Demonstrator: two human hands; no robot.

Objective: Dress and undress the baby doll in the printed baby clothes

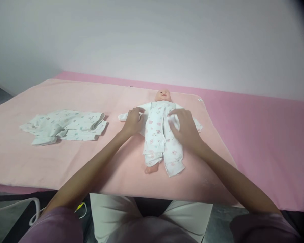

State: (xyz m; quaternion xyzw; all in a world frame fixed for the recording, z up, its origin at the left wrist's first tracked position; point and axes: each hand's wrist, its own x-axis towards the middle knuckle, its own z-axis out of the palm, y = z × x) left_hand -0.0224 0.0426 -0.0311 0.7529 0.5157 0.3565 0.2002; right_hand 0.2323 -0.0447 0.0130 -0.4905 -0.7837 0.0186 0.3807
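Two hands (133, 123) (185, 127) flank a doll (163, 96) inside printed clothing (154, 133).

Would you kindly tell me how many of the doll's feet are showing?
1: a bare foot sticks out below the garment leg on the picture's left. The other foot may be hidden inside the garment leg on the right.
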